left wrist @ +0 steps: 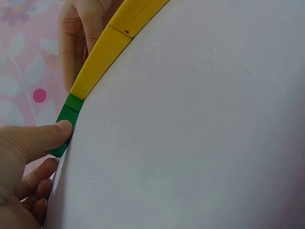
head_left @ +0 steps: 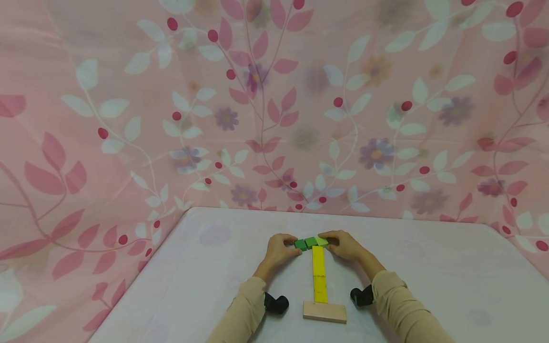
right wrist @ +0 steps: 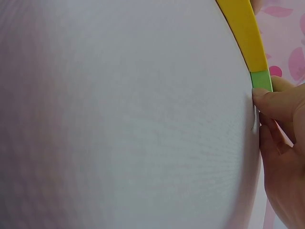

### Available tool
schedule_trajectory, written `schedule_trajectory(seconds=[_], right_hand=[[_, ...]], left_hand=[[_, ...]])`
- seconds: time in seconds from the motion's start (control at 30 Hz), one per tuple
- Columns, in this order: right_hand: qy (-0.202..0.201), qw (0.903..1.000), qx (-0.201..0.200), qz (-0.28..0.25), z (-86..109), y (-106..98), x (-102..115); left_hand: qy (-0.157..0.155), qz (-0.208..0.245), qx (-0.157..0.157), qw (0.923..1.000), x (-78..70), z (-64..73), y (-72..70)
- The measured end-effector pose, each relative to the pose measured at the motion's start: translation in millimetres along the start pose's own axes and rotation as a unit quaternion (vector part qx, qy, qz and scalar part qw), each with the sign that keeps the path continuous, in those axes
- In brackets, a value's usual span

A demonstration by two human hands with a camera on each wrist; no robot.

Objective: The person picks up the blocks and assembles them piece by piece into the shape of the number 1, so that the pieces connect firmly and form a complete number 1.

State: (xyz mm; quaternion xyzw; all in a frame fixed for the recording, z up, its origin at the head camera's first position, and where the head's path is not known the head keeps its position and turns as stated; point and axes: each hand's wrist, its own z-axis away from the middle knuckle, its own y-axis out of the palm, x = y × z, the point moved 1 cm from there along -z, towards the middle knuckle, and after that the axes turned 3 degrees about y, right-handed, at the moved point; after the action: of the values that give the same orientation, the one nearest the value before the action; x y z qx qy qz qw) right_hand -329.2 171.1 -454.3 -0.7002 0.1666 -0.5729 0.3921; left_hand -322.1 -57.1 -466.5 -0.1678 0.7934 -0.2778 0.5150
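Three green blocks lie side by side in a short row across the far end of two yellow blocks point(head_left: 319, 275). My left hand point(head_left: 279, 250) holds the dark green block point(head_left: 300, 245) at the row's left end, its thumb on the block in the left wrist view. At the other end my right hand point(head_left: 346, 245) grips the light green block point(head_left: 321, 242) between thumb and fingers. A mid-green block point(head_left: 310, 243) sits between them. The yellow blocks form a straight column, end to end, running toward a plain wooden block point(head_left: 324, 312) laid crosswise at the near end.
All of the blocks are on a white-covered table point(head_left: 206, 271). A pink floral cloth point(head_left: 266, 119) hangs behind its far edge. Black wrist-worn devices point(head_left: 276, 304) show at both sleeve cuffs, on either side of the yellow column.
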Motion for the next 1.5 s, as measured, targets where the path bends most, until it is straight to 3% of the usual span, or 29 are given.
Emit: schedule_trajectory(seconds=[0.13,0.27,0.33,0.47,0.7,0.9,1.13,1.5], right_hand=[[0.001,1.0,-0.001,0.001,-0.2,0.3,0.4],[-0.001,1.0,-0.001,0.003,0.0,0.5,0.7],[-0.002,1.0,-0.001,0.003,0.2,0.7,0.8],[-0.002,1.0,-0.001,0.002,0.7,1.0,0.9],[-0.026,0.9997,0.002,-0.004,0.1,1.0,1.5],[-0.028,0.9996,0.002,-0.007,-0.8,2.6,0.2],[-0.041,0.9989,0.003,-0.021,-0.8,3.6,-0.8],[-0.017,0.9989,-0.004,-0.043,10.3,-2.7,-3.7]], left_hand=[[0.024,0.0,-0.011,0.9997,2.3,1.0,0.7],[0.02,-0.006,-0.012,0.9997,1.1,1.3,1.6],[-0.005,-0.006,-0.004,1.0,-1.3,1.1,1.7],[-0.011,-0.009,-0.006,0.9999,0.2,1.1,2.9],[0.02,-0.012,-0.006,0.9997,-0.5,2.9,-0.3],[0.017,0.003,0.005,0.9998,2.7,4.2,-3.9],[0.019,0.033,0.017,0.9991,8.8,10.7,-11.8],[0.019,0.071,0.014,0.9972,14.3,23.3,-35.2]])
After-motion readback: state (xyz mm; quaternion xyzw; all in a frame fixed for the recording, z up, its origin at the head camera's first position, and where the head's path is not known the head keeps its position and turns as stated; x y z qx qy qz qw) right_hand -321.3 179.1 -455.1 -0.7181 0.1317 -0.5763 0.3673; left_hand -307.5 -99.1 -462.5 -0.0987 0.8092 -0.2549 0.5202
